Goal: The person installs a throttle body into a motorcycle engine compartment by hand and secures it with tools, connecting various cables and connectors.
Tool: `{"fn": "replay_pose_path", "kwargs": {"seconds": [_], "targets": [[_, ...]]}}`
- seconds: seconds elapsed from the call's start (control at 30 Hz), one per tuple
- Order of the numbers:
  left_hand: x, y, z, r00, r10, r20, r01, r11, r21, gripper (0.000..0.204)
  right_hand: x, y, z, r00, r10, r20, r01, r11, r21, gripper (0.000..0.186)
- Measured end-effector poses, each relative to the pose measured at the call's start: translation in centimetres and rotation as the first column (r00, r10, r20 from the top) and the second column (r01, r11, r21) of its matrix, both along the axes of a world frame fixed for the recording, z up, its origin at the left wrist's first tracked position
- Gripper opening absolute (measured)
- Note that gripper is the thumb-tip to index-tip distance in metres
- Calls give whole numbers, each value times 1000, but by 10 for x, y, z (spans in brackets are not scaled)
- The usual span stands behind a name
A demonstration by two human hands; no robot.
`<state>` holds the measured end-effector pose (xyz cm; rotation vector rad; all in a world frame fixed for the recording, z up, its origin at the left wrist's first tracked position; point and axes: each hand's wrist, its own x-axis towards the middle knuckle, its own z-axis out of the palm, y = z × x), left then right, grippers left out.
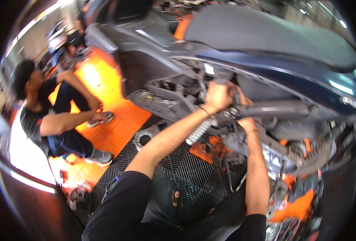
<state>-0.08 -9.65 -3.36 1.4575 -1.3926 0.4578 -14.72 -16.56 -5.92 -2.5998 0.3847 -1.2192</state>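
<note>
A dark scooter (274, 96) stands side-on in front of me, its lower side uncovered so that engine parts show. My left hand (220, 96) is deep in the opening below the seat (262, 36), fingers curled in on a small dark part that I cannot make out. Lower and to the right, my right hand (247, 122) reaches in beneath a thick black tube (280, 108). The tube and parts around it hide most of its fingers. A ridged silver part (200, 132) lies under my left wrist.
On the left a person (37, 112) sits on the orange floor (125, 120). A round metal ring part (143, 138) lies on the black grid mat (174, 156). Loose parts and a coil spring (280, 205) are spread at lower right.
</note>
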Motion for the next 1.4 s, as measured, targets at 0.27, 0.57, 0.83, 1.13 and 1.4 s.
{"fn": "replay_pose_path", "kwargs": {"seconds": [0.27,0.57,0.83,1.13,1.4], "targets": [[12,-2,-12,997,6,-73,1,995,96,20,7,13,-8,989,-79,-126,110,959,261,33],[31,-39,-27,995,-23,94,19,999,39,21,9,-17,-32,977,-204,62,202,978,44,28],[47,-28,-26,994,-80,75,69,987,145,25,-4,1,-10,989,-114,-95,130,975,181,47],[42,-40,-30,999,-4,47,0,997,82,25,1,-8,-17,987,-150,-56,156,979,130,43],[38,-23,-24,957,-257,-137,277,948,158,19,12,-7,-23,989,-139,-48,144,980,138,44]]}}
